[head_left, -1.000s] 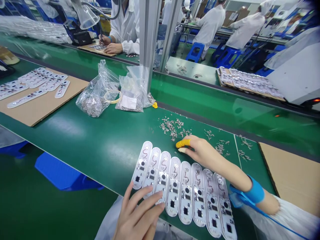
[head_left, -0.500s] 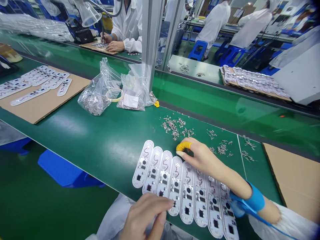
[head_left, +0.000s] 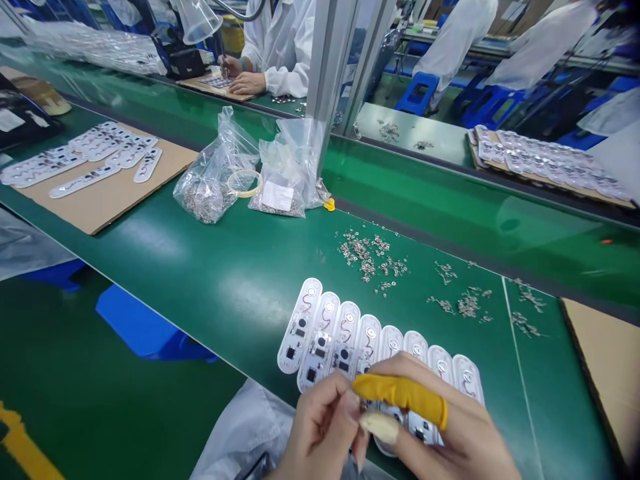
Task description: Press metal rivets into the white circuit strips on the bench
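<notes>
– Left hand (head_left: 320, 427) and right hand (head_left: 450, 440): report position.
– Both meet over the near end of the row of boards (head_left: 345, 330), fingertips touching. A second ago the right hand was out at the loose metal parts (head_left: 373, 257) beyond the row, and the left hand lay flat on the boards.
– Grip state?
– Each is closed to a narrow pinch. The right forefinger wears a yellow finger cot (head_left: 400, 395). Whether a part sits between the fingertips cannot be told.
– Meaning for the work?
– Judged: the pick at the heap is over and handling has moved to the boards. These lie side by side at the near edge of the green belt (head_left: 225, 267).
– Surroundings?
– Clear bags (head_left: 215, 177) of parts lie well beyond the row, near a cardboard sheet (head_left: 115, 200).
</notes>
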A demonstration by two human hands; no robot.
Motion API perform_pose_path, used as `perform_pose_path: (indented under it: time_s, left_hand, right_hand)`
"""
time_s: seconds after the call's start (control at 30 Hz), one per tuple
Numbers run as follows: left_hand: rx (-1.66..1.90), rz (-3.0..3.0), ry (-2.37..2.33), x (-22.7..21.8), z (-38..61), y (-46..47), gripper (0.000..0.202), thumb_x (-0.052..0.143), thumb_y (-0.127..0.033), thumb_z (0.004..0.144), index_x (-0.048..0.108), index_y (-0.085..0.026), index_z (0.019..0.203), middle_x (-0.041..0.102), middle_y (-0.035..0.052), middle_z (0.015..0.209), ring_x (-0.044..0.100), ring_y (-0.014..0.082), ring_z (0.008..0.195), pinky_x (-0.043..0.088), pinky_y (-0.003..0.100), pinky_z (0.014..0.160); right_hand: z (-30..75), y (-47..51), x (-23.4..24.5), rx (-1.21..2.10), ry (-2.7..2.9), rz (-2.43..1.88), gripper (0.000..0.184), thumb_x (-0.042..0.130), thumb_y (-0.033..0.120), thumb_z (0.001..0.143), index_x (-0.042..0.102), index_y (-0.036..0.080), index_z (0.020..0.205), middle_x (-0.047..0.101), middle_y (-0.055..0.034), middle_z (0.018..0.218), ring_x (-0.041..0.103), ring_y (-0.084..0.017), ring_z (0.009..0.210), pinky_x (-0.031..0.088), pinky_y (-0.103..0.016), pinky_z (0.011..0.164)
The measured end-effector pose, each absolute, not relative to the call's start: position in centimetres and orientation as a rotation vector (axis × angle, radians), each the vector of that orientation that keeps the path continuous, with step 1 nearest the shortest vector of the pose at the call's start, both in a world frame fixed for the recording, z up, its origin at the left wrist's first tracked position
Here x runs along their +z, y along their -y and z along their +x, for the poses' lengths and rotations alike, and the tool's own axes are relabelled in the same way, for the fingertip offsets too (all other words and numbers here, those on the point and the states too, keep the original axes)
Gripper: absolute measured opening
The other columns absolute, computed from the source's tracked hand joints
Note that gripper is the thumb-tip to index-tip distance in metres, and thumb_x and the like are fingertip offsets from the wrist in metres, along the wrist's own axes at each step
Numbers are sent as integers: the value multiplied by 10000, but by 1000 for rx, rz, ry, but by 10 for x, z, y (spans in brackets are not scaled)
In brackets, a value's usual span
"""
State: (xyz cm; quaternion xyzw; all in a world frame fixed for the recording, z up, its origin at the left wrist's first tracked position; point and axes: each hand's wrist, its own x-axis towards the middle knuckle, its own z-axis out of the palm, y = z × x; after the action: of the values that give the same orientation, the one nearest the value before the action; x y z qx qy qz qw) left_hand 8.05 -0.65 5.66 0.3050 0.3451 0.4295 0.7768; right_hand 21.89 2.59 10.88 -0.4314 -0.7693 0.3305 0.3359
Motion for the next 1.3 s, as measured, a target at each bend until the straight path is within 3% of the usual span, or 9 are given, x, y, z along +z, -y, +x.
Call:
perform_pose_path:
  time_s: [0.13,0.23,0.4,0.5,0.57,0.67,0.73,0.83,1.3]
  left_hand:
    - [863,630,-646,54,65,6,530,508,-680,822,362,-197,661,354,-87,445,243,27,371,205,164,411]
    - [903,619,-648,50,59,4,524,517,-663,830,372,-189,658,373,-87,446,244,17,366,217,151,413]
    - [964,566,-651,39,58,5,497,486,-631,869,377,-193,662,378,-93,406,214,16,323,194,135,362]
    - [936,688,-755,38,54,10,522,406,-626,903,429,-181,632,447,-54,436,301,28,335,267,132,365]
    - [1005,996,-887,40,50,14,491,407,-541,939,507,-171,634,548,-10,507,453,59,421,386,151,439]
    - [1175,1632,-1046,41,41,15,261,469,-305,959,631,-184,795,697,15,742,636,123,721,528,208,668]
    - [1181,2010,-1146,38,35,13,178,477,-183,944,655,-191,934,720,8,934,643,154,946,540,267,842]
    - [1021,2356,-1243,28,29,10,245,449,-116,934,646,-185,1062,685,10,1109,577,177,1136,490,342,986]
    - [1019,2467,-1256,12,25,7,343,325,-118,992,658,-193,1030,670,-73,1152,582,111,1115,357,253,1074]
  right_hand:
    - [216,-33,110,1125,1939,-1152,73,645,176,820,651,237,781,657,5,716,613,-113,572,508,-178,488]
    - [207,-38,110,1214,1914,-1243,130,638,192,796,647,217,668,606,13,600,549,-105,490,459,-183,421]
    - [196,-48,105,1258,1935,-1254,166,609,264,816,651,208,665,593,3,594,518,-108,487,443,-201,425]
    - [199,-59,95,1057,2070,-1315,162,564,241,833,647,212,697,619,-5,634,534,-126,522,449,-230,457]
    - [202,-67,84,823,2172,-1394,135,547,190,808,637,208,709,628,-11,657,562,-148,571,460,-257,500]
    - [204,-75,69,656,2314,-1445,127,533,115,765,618,195,715,638,-22,701,599,-173,658,482,-279,571]
    - [203,-77,62,646,2381,-1451,134,528,96,763,612,192,721,642,-30,734,605,-179,691,485,-278,583]
    - [200,-76,56,623,2428,-1454,131,524,97,768,599,192,716,633,-35,739,600,-180,690,474,-270,559]
    - [196,-81,57,676,2435,-1497,137,552,71,758,586,186,693,629,-35,712,601,-181,655,477,-272,547]
